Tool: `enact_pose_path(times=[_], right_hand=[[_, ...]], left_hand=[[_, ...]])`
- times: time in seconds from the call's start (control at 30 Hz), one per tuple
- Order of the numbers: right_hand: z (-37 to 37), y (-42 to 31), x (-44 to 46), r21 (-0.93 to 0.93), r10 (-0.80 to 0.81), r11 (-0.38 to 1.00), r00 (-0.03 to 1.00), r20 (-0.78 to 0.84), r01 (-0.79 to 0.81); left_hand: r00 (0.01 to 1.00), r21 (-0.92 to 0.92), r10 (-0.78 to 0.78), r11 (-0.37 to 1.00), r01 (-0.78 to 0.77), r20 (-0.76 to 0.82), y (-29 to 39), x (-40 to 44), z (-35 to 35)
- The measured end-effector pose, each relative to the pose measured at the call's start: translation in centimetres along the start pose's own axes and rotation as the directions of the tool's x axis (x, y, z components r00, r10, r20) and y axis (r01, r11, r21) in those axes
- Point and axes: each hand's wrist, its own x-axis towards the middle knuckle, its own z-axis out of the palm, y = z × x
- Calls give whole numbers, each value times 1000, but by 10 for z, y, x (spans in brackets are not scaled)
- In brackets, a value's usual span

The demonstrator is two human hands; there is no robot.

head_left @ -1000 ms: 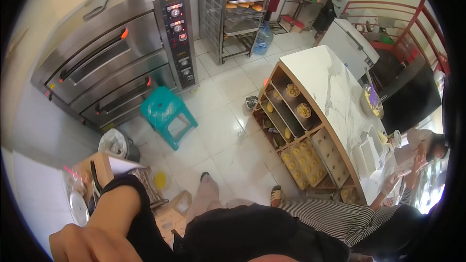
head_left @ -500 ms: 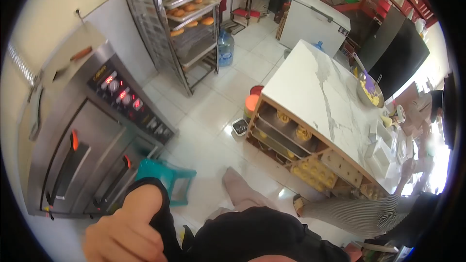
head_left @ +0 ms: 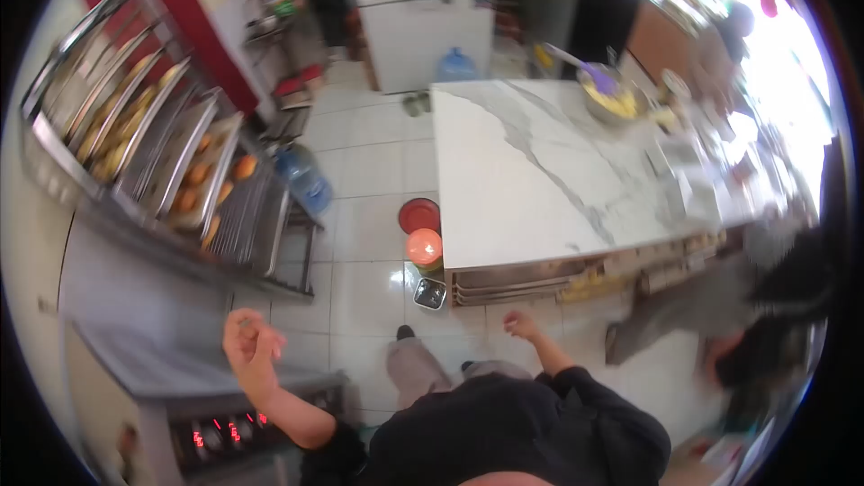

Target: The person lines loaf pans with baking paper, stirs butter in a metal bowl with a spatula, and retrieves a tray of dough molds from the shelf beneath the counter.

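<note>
My left hand (head_left: 252,346) is raised above the oven (head_left: 135,369), near the lower end of the tray rack (head_left: 81,180). Its fingers are loosely bent and apart, and nothing shows in them. Out in front of my body, my right hand (head_left: 519,325) hangs over the floor, close to the near edge of the marble-topped table (head_left: 504,189). Its fingers are curled in, with no object visible. Trays (head_left: 202,162) of baked buns sit on the rack.
Beside the table's left corner stand an orange-lidded tub (head_left: 424,247), a red-topped container (head_left: 419,215) and a small dark-filled box (head_left: 429,293). A water bottle (head_left: 304,182) stands by the rack. A bowl (head_left: 621,108) with a purple spatula is on the table; a person (head_left: 720,292) stands at right.
My view has turned left, toward the rack and table front. My left hand has risen and its fist has loosened; my right hand has come into view. The oven now sits at the lower left.
</note>
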Motion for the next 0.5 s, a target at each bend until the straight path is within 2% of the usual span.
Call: enact_pose_path(times=[0.07, 0.1, 0.13, 0.17, 0.2, 0.23, 0.27, 0.33, 0.4, 0.43, 0.5], right_hand=[[16, -14, -14, 209, 127, 974, 974, -190, -87], [31, -12, -26, 417, 334, 884, 909, -249, -210], [47, -6, -36, 627, 523, 738, 799, -297, -251], [59, 31, -40, 604, 555, 745, 766, -325, -283], [83, 88, -45, 392, 472, 858, 810, -346, -332], [119, 159, -46, -245, 216, 917, 907, -361, -316], [165, 219, -51, -676, 45, 683, 940, -339, -277], [181, 203, -80, -423, 222, 826, 905, -363, -372], [200, 179, -130, -141, 369, 893, 874, -318, -428], [210, 167, -155, 3, 434, 892, 855, -283, -452], [211, 126, -165, 136, 532, 846, 807, -257, -515]], left_hand=[[979, 79, -189, 978, 194, -72, -62, 42, -19], [962, 96, -258, 959, 267, -93, -93, 59, -29], [938, 108, -323, 936, 336, -123, -118, 76, -38], [929, 113, -361, 922, 369, -86, -136, 91, -46], [916, 116, -399, 908, 402, -52, -154, 102, -51], [898, 118, -439, 891, 438, -19, -168, 115, -52], [890, 126, -454, 886, 447, 35, -178, 131, -51], [867, 142, -481, 875, 464, 133, -199, 156, -43], [885, 198, -412, 906, 373, 219, -219, 180, -27], [891, 223, -376, 919, 325, 254, -228, 191, -18], [908, 231, -259, 955, 189, 329, -236, 210, -1]])
